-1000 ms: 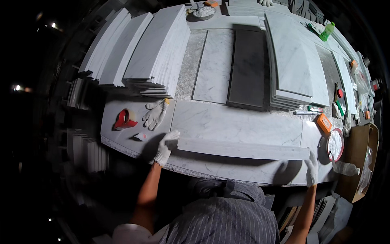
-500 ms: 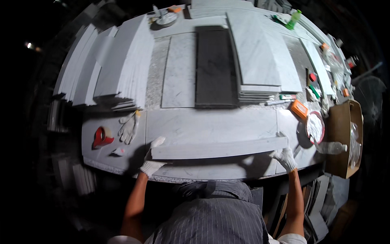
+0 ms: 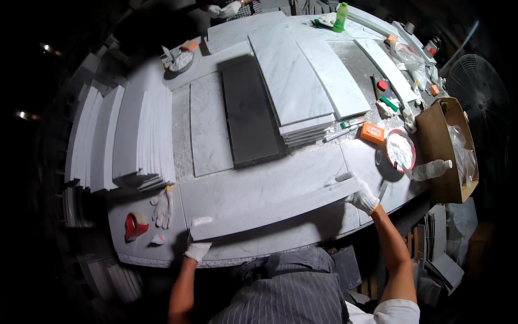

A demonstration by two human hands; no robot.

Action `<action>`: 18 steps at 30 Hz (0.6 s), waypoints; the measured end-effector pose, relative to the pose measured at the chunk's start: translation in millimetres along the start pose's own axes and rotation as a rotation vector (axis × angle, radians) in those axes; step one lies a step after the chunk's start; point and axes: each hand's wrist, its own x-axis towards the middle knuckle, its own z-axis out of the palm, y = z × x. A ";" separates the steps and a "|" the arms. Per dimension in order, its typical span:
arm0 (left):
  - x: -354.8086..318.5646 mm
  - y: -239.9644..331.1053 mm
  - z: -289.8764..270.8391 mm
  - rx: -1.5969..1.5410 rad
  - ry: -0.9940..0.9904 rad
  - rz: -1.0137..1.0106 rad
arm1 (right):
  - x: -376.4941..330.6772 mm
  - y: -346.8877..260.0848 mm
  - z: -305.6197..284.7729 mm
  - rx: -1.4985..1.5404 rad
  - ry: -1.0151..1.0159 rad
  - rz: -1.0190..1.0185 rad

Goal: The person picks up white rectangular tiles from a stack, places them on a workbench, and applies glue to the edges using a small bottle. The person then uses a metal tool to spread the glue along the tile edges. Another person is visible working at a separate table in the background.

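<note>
A long narrow strip of white marble (image 3: 275,210) lies across the near part of the worktable (image 3: 259,186), tilted up to the right. My left hand (image 3: 197,245), in a white glove, grips its left end. At the strip's right end my gloved right hand (image 3: 360,194) holds it. Under the strip lies a wide grey-white marble slab (image 3: 253,183).
Stacks of marble tiles (image 3: 135,137) stand at the left, more slabs (image 3: 291,81) and a dark slab (image 3: 249,113) behind. A red tape roll (image 3: 135,225) and spare glove (image 3: 162,205) lie left; a round tin (image 3: 400,151), bottle (image 3: 429,170), cardboard box (image 3: 445,148) right. Another person's gloved hands (image 3: 224,9) are at the far edge.
The view has swung, so the table now appears rotated. Both hands still hold the strip's ends, which now slants up to the right, with the right hand higher in the picture.
</note>
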 end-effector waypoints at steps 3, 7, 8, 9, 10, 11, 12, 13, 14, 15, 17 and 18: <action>-3.1 -27.4 15.1 0.246 -0.126 0.136 | -11.4 14.6 -3.4 -0.291 0.139 -0.190; -4.3 -36.0 7.4 0.138 -0.351 -0.110 | -6.5 10.1 -10.7 -0.194 0.020 0.131; -2.8 -39.7 5.7 0.087 -0.398 -0.214 | -2.7 10.4 -11.6 -0.206 -0.010 0.129; -5.3 -51.3 2.8 -0.006 -0.410 -0.262 | 2.5 12.0 -11.1 -0.217 -0.053 0.118; 0.3 -49.2 -10.3 0.103 -0.533 -0.327 | 9.2 13.4 -7.6 -0.224 -0.106 0.098; 25.3 -44.2 -13.9 0.208 -0.690 -0.330 | -3.4 17.6 -11.9 -0.227 -0.110 0.122; 33.0 -39.5 -22.0 0.115 -0.667 -0.351 | -14.1 19.7 -9.3 -0.211 -0.114 0.123; 37.6 -34.2 -24.8 0.009 -0.645 -0.377 | -30.0 20.6 -6.6 -0.196 -0.095 0.129; 44.2 -30.0 -30.2 -0.093 -0.616 -0.404 | -50.2 19.6 -1.3 -0.159 -0.048 0.140; 45.4 -21.2 -33.1 -0.199 -0.595 -0.438 | -72.9 20.0 3.5 -0.117 0.010 0.166; 68.9 27.9 -37.6 -0.362 -0.616 -0.422 | -120.3 18.9 13.5 -0.020 0.127 0.305; 84.3 52.2 -36.4 -0.444 -0.630 -0.424 | -143.8 19.6 20.6 0.033 0.177 0.393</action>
